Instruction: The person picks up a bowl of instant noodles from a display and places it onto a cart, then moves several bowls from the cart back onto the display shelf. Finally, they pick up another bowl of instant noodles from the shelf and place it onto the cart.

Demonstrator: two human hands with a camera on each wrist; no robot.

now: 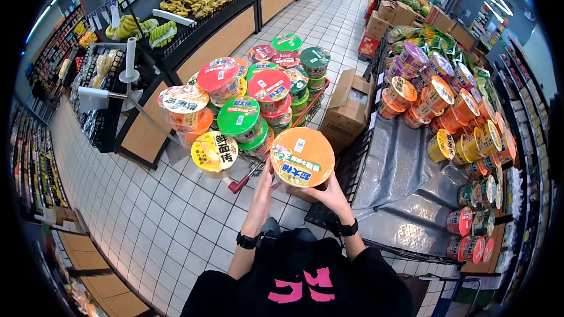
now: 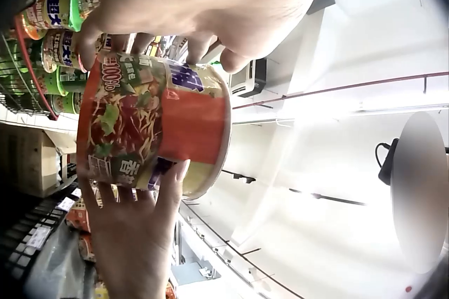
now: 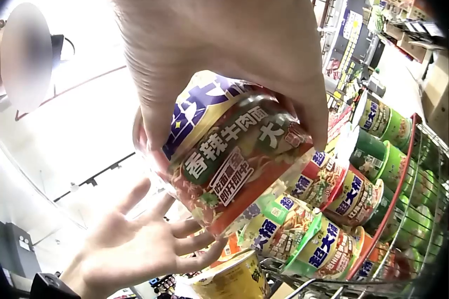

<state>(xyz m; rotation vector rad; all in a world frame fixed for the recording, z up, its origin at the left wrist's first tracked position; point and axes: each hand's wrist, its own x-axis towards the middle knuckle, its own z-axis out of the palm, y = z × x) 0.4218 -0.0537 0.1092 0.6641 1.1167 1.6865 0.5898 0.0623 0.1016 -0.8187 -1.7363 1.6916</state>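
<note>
An instant noodle tub (image 1: 304, 154) with an orange lid is held up in front of my chest, lid facing my head. My right hand (image 1: 332, 196) grips its right side; in the right wrist view the thumb and fingers curl around the tub's printed wall (image 3: 235, 148). On the opposite side is my left hand (image 1: 262, 196), its fingers spread and mostly straight against the tub. Just ahead, a shopping cart (image 1: 311, 105) is piled with noodle tubs under green, red and orange lids. A yellow noodle tub (image 1: 214, 151) sits at the pile's near corner.
To the right, a display bin with a silver-grey lining (image 1: 405, 182) has noodle tubs stacked along its far and right sides. A cardboard box (image 1: 348, 108) stands between cart and bin. Fruit stands with bananas (image 1: 197, 1) line the left; tiled floor (image 1: 158, 217) lies below.
</note>
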